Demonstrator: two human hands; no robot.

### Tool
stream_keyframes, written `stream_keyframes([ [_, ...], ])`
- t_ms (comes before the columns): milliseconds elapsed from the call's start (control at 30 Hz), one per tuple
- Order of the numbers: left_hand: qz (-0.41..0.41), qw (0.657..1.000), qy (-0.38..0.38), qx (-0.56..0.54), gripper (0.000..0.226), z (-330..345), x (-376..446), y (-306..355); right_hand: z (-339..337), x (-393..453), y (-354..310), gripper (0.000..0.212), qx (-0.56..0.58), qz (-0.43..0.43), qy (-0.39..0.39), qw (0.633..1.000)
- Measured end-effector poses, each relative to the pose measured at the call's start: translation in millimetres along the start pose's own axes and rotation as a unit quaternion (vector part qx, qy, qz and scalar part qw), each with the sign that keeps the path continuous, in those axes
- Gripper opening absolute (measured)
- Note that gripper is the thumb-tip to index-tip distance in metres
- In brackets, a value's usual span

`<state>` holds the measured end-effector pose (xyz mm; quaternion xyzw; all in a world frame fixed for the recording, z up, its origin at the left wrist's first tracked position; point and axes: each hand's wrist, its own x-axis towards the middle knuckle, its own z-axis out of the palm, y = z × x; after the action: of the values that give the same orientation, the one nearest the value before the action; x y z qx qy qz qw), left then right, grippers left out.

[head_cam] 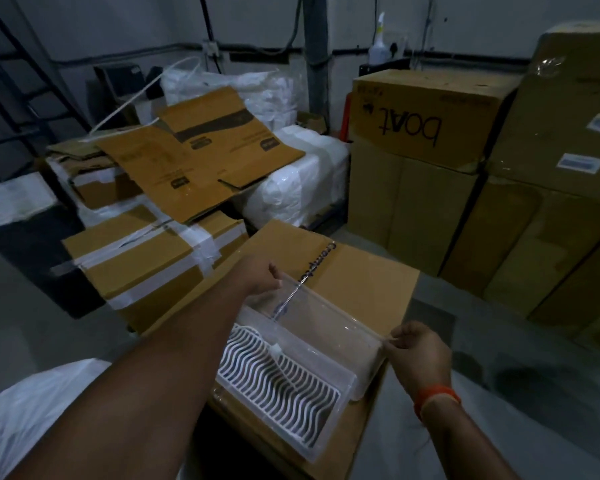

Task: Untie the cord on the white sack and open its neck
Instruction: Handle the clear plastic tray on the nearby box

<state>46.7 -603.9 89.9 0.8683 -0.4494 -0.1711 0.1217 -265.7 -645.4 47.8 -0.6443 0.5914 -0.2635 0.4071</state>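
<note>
White sack material [32, 410] lies at the bottom left, under my left forearm; I see no cord on it. My hands are not on it. Both hold a clear plastic bag [329, 317] that lies on a cardboard box [368, 271] in front of me. Inside the bag is a white wavy grille [278, 379]. My left hand [260, 275] grips the bag's far left corner. My right hand [416, 351], with an orange band at the wrist, pinches its right corner. The bag's far edge is stretched between them.
A taped carton [146, 265] and flattened cardboard [194, 157] lie to the left. More white sacks [302, 188] sit behind, one with a long white strap [136, 98]. Tall stacked cartons [426, 140] fill the right side. A dark stair frame [18, 98] stands at the far left.
</note>
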Motion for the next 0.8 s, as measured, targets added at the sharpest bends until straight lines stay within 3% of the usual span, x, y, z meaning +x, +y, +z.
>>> stream_keyframes([
  [167,-0.02,1.0,0.012,0.007,0.016,0.6,9.9,11.8,-0.6,3.8,-4.5,0.021,0.055,0.021,0.025,0.998],
  [300,-0.022,0.997,0.057,-0.048,0.043,-13.4,6.4,17.1,-4.6,6.1,-13.2,0.018,0.082,0.008,0.051,0.995],
  [400,-0.005,0.993,0.079,-0.093,0.056,-27.0,-1.1,21.6,-8.9,7.6,-22.7,0.026,0.039,-0.035,0.066,0.996],
  [633,-0.024,0.974,0.164,-0.153,0.047,-43.7,-28.5,35.2,-17.5,-15.5,-42.2,0.016,-0.096,-0.153,0.093,0.979],
  [733,-0.061,0.959,0.208,-0.183,0.039,-49.6,-41.5,35.4,-21.0,-37.8,-53.2,0.027,-0.108,-0.222,0.132,0.96],
  [800,-0.101,0.946,0.231,-0.201,0.032,-52.9,-50.2,32.6,-22.9,-49.9,-59.4,0.02,-0.082,-0.23,0.147,0.958],
])
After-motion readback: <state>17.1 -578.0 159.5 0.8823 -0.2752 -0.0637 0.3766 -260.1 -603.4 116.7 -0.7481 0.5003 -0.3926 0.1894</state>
